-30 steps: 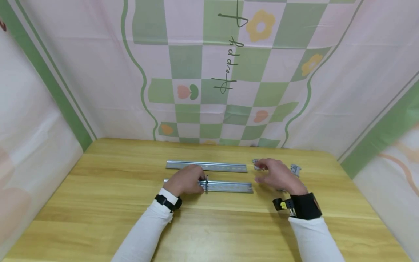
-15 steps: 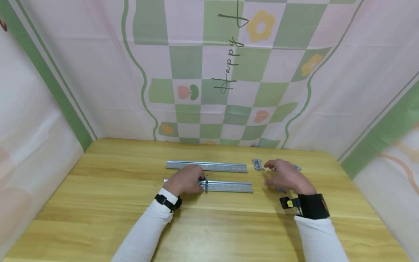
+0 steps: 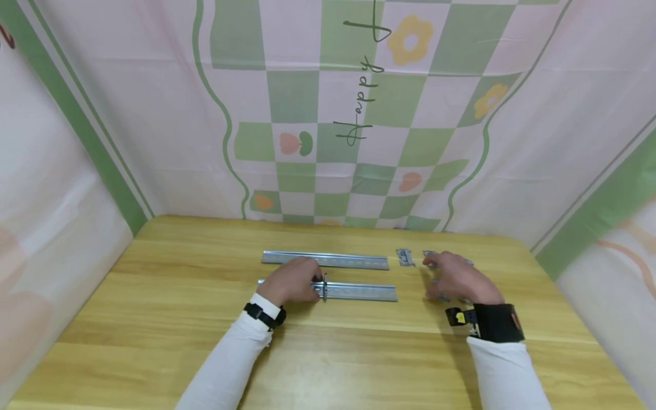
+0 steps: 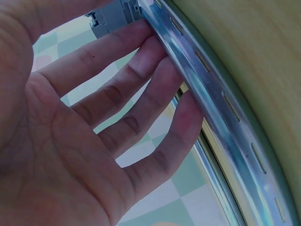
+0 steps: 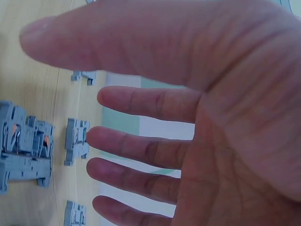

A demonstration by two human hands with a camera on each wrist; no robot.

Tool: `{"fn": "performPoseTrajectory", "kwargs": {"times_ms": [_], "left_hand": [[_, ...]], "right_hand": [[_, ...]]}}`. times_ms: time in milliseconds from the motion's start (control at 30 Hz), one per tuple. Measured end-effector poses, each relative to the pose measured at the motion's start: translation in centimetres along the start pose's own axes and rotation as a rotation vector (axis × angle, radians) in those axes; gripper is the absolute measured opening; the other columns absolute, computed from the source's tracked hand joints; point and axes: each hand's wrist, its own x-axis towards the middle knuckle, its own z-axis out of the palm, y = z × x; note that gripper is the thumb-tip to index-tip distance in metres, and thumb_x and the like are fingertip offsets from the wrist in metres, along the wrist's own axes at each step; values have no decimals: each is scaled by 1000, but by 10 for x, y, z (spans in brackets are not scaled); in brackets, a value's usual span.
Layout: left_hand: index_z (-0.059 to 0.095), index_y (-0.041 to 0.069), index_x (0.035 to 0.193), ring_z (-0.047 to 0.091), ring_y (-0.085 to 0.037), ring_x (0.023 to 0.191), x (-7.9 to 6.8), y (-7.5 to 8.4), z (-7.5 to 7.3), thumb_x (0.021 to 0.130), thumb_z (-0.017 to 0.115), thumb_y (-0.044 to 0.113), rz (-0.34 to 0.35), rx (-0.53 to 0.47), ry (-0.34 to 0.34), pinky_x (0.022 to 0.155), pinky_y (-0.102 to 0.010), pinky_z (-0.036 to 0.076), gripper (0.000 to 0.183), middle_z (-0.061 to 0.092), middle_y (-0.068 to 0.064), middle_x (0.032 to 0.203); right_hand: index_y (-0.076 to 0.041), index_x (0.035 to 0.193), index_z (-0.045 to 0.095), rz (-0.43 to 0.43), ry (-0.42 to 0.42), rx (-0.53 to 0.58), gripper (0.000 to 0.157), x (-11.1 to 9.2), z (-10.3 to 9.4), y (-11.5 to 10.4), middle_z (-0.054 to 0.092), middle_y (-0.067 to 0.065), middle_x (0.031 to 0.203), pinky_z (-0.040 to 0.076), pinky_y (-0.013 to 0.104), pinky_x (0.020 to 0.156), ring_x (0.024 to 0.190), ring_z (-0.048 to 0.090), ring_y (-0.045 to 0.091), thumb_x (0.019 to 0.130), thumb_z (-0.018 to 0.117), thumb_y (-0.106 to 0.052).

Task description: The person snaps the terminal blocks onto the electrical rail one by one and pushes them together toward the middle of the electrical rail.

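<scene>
Against left fingers point(image 4: 134, 123), slotted rail point(image 4: 217, 101)

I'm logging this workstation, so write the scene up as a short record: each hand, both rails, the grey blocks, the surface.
left hand: holding near rail, beside the mounted block
right hand: fingers spread, holding nothing, at the loose blocks
far rail: beyond near rail, roughly parallel; no block visible on it
mounted block: standing across near rail
loose blocks: several, right of the rails; some hidden, count unclear
surface: wood-grain table
</scene>
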Motion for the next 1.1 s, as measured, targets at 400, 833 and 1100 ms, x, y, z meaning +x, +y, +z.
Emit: {"fn": "performPoseTrajectory", "kwargs": {"times_ms": [400,833,1100], "left_hand": [[63,22,68,49,-10,65,1,0,0,67,74,16,-6,14,1,58,-25,42,12,59,9,76],[63,21,68,48,-11,64,0,1,0,69,74,17,-23,1,-12,56,-26,42,12,59,8,77],[66,20,71,50,-10,65,-1,2,0,69,75,18,-17,-5,-9,59,-25,43,10,61,8,79]], "right_hand": [[-4,126,50,59,-68,18,81,-2,1,7,51,24,120,45,46,77,103,50,36,56,82,-30],[-3,124,51,69,-92,29,80,-3,2,8,53,22,115,45,44,74,97,52,32,55,83,-28],[-5,124,51,77,-118,45,77,-4,0,6,51,25,117,45,45,75,101,51,36,57,83,-27]]}}
